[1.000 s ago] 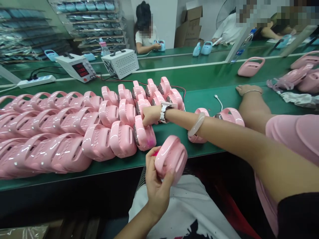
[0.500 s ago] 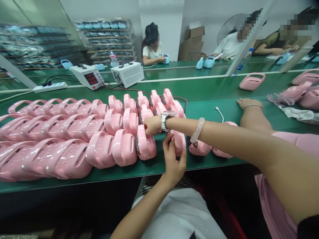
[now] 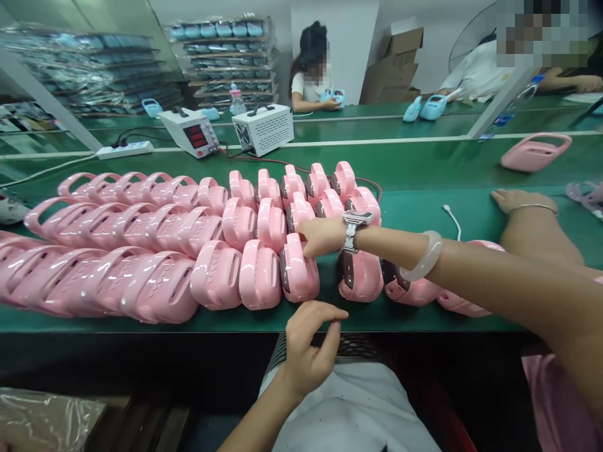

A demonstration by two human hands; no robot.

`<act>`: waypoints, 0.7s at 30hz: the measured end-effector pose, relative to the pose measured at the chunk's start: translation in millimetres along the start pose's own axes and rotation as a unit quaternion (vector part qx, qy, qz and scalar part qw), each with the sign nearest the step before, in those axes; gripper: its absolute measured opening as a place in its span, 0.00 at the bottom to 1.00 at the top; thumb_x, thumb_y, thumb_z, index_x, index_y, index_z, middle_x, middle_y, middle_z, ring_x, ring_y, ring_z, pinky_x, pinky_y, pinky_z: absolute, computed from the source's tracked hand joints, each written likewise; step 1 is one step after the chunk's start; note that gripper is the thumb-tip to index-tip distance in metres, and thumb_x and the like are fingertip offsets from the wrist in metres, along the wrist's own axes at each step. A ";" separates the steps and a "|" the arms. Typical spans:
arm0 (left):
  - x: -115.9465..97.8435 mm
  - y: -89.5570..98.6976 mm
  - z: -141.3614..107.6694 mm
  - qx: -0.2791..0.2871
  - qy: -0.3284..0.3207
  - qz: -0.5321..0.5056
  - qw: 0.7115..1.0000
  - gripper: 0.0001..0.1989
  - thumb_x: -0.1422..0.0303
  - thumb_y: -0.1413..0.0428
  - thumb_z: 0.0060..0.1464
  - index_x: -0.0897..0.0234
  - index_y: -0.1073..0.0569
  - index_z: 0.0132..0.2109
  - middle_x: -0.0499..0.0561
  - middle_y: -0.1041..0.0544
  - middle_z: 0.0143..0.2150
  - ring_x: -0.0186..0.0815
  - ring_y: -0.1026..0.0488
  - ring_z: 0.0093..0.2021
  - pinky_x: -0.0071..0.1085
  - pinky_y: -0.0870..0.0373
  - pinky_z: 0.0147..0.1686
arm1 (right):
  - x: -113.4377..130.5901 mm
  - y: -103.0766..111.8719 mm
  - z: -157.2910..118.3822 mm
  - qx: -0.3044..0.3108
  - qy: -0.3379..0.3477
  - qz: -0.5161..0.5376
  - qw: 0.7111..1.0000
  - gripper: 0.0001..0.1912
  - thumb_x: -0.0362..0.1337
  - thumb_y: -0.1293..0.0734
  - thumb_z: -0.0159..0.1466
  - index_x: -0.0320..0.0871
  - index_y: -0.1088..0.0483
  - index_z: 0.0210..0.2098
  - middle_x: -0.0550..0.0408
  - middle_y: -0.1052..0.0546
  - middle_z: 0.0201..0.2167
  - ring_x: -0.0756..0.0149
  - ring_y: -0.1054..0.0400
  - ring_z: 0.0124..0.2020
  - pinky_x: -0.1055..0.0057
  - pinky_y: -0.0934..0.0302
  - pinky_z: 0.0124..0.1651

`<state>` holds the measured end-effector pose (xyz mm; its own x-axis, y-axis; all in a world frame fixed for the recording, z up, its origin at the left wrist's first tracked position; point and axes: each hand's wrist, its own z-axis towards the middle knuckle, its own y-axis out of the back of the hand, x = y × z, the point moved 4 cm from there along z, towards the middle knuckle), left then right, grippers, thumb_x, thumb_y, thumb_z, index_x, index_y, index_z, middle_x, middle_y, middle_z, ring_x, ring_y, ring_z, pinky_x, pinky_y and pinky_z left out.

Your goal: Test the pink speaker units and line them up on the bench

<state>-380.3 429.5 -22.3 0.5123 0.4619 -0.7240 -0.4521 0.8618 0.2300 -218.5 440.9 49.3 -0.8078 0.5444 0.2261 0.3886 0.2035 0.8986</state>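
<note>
Several rows of glossy pink devices with loop handles stand on the green table (image 3: 414,204). My right hand (image 3: 323,236), wearing a watch and a pale bangle, is closed at the handle of a front-row pink device (image 3: 301,276); part of its fingers is hidden. My left hand (image 3: 311,342) hovers at the table's front edge, below that device, thumb and index finger apart, holding nothing. Right of the held device, past a gap, stands another pink device with a dark face (image 3: 360,279).
More pink devices (image 3: 412,289) lie under my right forearm. A person's hand (image 3: 522,202) with a thin bangle rests at the right, near a white cable (image 3: 452,220). Behind are a power supply (image 3: 191,132), a white box (image 3: 266,129) and people across the table.
My left hand has let go of the pink device to the right and drawn back toward the table edge. My right hand stays at the same handle. The view has shifted left.
</note>
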 end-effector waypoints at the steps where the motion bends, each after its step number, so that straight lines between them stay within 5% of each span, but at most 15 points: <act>1: 6.3 -1.3 -0.9 0.007 0.013 -0.013 1.000 0.08 0.78 0.48 0.57 0.65 0.26 0.39 0.49 0.24 0.34 0.31 0.27 0.35 0.27 0.31 0.37 | 0.1 -0.5 0.1 0.005 0.003 -0.004 1.000 0.14 0.30 0.35 0.52 0.33 0.28 0.38 0.42 0.23 0.36 0.58 0.30 0.33 0.70 0.47 0.25; 9: 43.3 -8.4 -10.7 0.107 0.143 -0.068 0.982 0.08 0.75 0.48 0.57 0.67 0.24 0.40 0.51 0.22 0.36 0.32 0.26 0.36 0.24 0.31 0.38 | -0.6 -4.0 -5.0 -0.005 -0.002 0.005 1.000 0.14 0.30 0.36 0.53 0.36 0.32 0.39 0.48 0.24 0.34 0.63 0.33 0.31 0.72 0.46 0.27; 21: 46.2 -2.2 -11.3 0.099 0.168 -0.100 0.976 0.08 0.75 0.48 0.57 0.67 0.23 0.39 0.50 0.22 0.36 0.31 0.26 0.37 0.23 0.33 0.38 | 1.2 0.0 -10.0 0.005 0.004 -0.025 1.000 0.10 0.35 0.36 0.58 0.36 0.30 0.39 0.49 0.24 0.34 0.64 0.32 0.31 0.73 0.47 0.29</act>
<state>-363.9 446.6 -63.6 0.2934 0.2140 -0.9317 -0.2010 0.9666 0.1588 -223.9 433.5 53.4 -0.8299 0.5268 0.1838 0.3518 0.2385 0.9052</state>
